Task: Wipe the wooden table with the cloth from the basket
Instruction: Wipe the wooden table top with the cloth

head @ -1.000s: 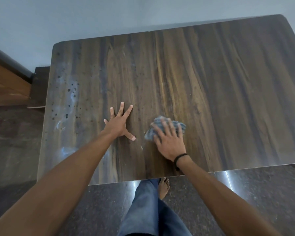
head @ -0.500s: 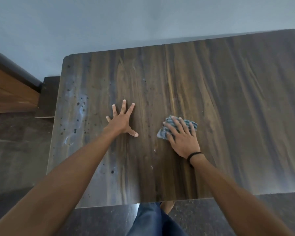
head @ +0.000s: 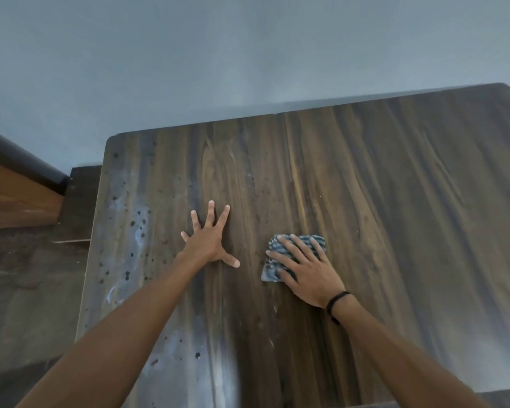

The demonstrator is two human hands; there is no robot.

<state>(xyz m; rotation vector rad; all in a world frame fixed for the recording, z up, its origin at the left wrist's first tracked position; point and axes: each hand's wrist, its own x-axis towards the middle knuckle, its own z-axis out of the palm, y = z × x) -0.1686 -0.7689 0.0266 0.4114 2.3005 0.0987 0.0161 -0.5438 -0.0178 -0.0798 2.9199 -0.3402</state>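
Head view showed the striped blue-grey cloth [head: 270,269] lying bunched and flat on the wooden counter [head: 395,201], a little right of the middle and toward the near half. The right hand [head: 309,275] lay on top of it, palm down. Its fingers [head: 290,246] were straight and spread across the cloth, pressing on it rather than curling round it. The cloth's left edge and far right corner stuck out past the fingers, and strips of it showed between them. A black wristband [head: 336,301] circled that wrist.

Just left of the cloth, apart from it, the left hand [head: 209,245] rested palm down on the bare wood. Its fingers were fanned wide, the thumb pointing right toward the cloth, and it held nothing.

Dark specks [head: 133,223] and pale, cloudy smears [head: 121,207] marked the counter's left strip, well left of both hands. The counter's far edge met a plain grey wall [head: 218,54]. Off the counter's left side lay a dark floor [head: 27,290], and a brown wooden piece with a dark rounded top edge [head: 12,201] stood at far left.
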